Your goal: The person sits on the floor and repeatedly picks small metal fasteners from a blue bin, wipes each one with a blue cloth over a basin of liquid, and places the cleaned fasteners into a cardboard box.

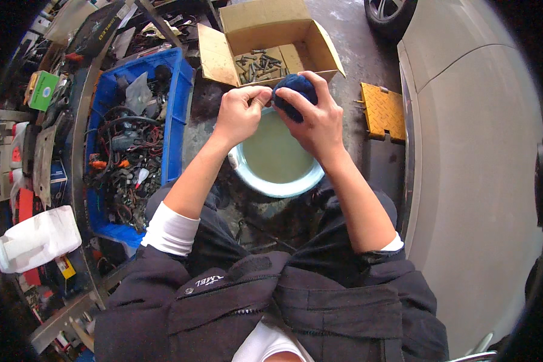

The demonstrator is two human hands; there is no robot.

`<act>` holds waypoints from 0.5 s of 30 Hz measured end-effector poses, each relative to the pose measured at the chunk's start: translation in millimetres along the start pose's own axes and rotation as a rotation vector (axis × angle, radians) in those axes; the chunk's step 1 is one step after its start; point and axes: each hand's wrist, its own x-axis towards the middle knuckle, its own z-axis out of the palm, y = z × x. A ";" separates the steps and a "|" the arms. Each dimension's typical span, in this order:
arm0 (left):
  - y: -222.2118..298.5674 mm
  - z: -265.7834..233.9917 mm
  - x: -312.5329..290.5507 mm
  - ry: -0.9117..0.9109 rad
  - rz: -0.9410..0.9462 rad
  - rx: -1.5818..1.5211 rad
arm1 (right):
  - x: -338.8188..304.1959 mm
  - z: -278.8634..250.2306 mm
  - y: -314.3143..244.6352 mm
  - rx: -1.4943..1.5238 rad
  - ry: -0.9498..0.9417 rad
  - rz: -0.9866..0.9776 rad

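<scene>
My right hand (pixel 320 123) grips a dark blue, rounded wad (pixel 296 86), like a scrubbing pad or bunched cloth, its exact kind unclear. Close beside it, my left hand (pixel 240 114) is closed, thumb and forefinger pinched against the wad's left side; whatever they hold is hidden. Both hands are above the far side of a pale blue basin (pixel 282 190) of cloudy greenish water (pixel 276 151). Just beyond them stands an open cardboard box (pixel 270 37), with several dark metal bolts (pixel 260 65) lying in it.
At left, a blue crate (pixel 176 114) holds cables and small parts, beside a cluttered metal shelf (pixel 81 120) with a white plastic jug (pixel 39 238). A light-coloured car (pixel 470 151) stands close on the right. A yellow ramp (pixel 382 111) lies by it.
</scene>
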 end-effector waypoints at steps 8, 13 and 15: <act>-1.1 -12.7 5.4 -0.073 0.379 0.342 | -4.0 7.5 5.2 -0.031 -0.084 0.200; 6.3 -11.3 2.0 -0.009 0.588 0.520 | 2.9 3.4 7.9 0.176 -0.150 0.361; 8.7 -10.4 -0.3 0.020 0.597 0.579 | 1.1 5.3 7.1 0.226 -0.111 0.357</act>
